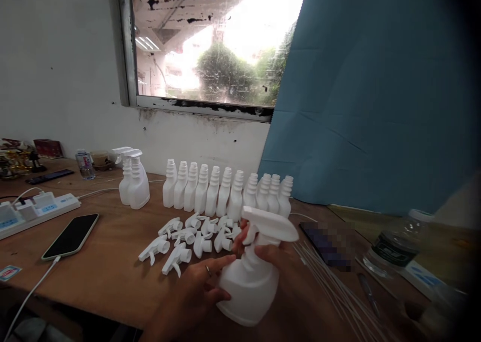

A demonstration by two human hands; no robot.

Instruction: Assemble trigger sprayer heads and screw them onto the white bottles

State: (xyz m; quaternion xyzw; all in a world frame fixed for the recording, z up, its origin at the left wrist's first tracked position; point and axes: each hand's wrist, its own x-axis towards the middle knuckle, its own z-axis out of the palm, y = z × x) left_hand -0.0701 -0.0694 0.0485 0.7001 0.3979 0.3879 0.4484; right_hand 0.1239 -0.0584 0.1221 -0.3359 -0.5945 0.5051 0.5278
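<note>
Bottle point(248, 294), head view: six o'clock in frame, spray head point(272, 225) on its neck. Right hand point(276, 259) curled round neck and collar; left hand point(201, 284) half open, thumb and forefinger against the body, firmness of hold cannot be told. Step judged: fitting the head; next move probably calls for twisting the collar, body steadied. Smooth white plastic, ribbed neck, flared base. From the bottle: loose trigger heads point(203, 245), ten o'clock; open bottles point(224, 197), eleven to one; thin pale tubes point(326, 282), three.
</note>
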